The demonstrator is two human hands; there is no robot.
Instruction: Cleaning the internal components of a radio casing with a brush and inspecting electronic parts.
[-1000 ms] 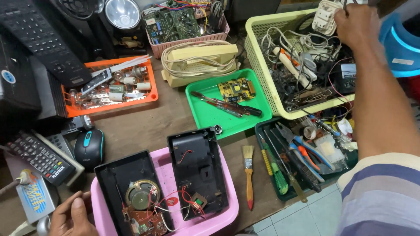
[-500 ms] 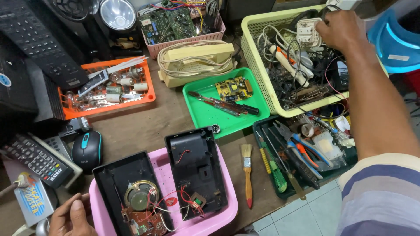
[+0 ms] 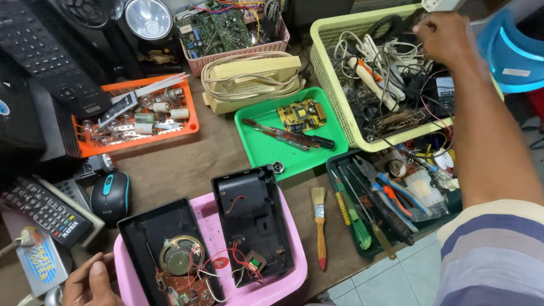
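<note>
Presently, contents of my workbench as laid out:

Right hand [image 3: 445,37]: raised over the yellow basket [image 3: 334,85], fingers curled shut around a white plug-like piece [image 3: 437,4] at the top edge of view; only part of it shows.
Yellow basket: far right of the table, filled with tangled white and black cables [image 3: 374,56] and a white power strip [image 3: 368,76].
Left hand [image 3: 90,281]: at the near left corner, fingers loosely spread, resting just beside the pink tray [image 3: 294,266] and the black casing half [image 3: 164,249]; holding nothing that I can see.
Black casing half: lies open in the pink tray, showing a round speaker [image 3: 178,256] and a brown circuit board [image 3: 184,289] with red wires.
Second casing half [image 3: 252,224]: beside the first, also in the pink tray, hollow side up.
Paintbrush [image 3: 319,224]: on the bare table just right of the pink tray.
Green tray [image 3: 260,150]: centre of the table, holding a yellow circuit board [image 3: 302,114] and a screwdriver [image 3: 289,135].
Dark tool tray [image 3: 340,175]: near right, holding pliers and screwdrivers.
Orange tray [image 3: 187,127]: left of centre, holding small metal and glass parts.
Cream telephone [image 3: 252,79]: behind the green tray, cord wrapped around it.
Pink basket [image 3: 238,54]: far centre, holding green circuit boards.
Computer mouse [image 3: 110,195]: near left, beside a remote control [image 3: 42,209].
</note>
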